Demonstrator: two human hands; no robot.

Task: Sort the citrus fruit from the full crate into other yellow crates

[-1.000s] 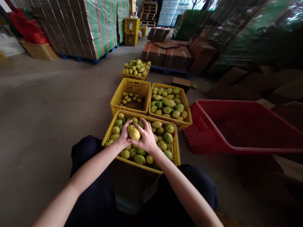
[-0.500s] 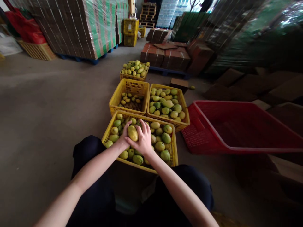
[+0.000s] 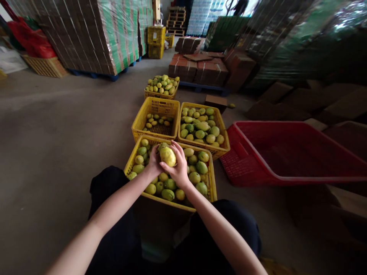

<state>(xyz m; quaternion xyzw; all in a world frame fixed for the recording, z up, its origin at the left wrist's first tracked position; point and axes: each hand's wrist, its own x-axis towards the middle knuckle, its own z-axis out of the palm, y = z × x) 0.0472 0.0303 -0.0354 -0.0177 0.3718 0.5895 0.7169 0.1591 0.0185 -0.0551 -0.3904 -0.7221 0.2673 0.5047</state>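
Observation:
A plump oval fruit (image 3: pixel 168 157), yellow with a greenish tinge and papaya-like, is cupped between my two hands above the nearest yellow crate (image 3: pixel 213 179). My left hand (image 3: pixel 154 159) curls against its left side, while my right hand (image 3: pixel 180 164) wraps the right side with the thumb across the front. A greener fruit (image 3: pixel 163 146) shows just behind the held one; I cannot tell if my left fingers touch it. Many similar green and yellow fruits (image 3: pixel 168 194) fill the crate beneath my hands.
Behind stand a yellow crate (image 3: pixel 137 122) with a few small fruits and a fuller yellow crate (image 3: pixel 226 143). Farther back is another heaped crate (image 3: pixel 162 96). A large red basket (image 3: pixel 243 168) sits at right. Wrapped carton stacks (image 3: pixel 123 38) and flattened cardboard (image 3: pixel 210 72) lie beyond.
The held fruit has turned and shifted slightly right and up, showing a brighter yellow side. My hands have moved a little to the right with it, and the greener fruit behind now shows.

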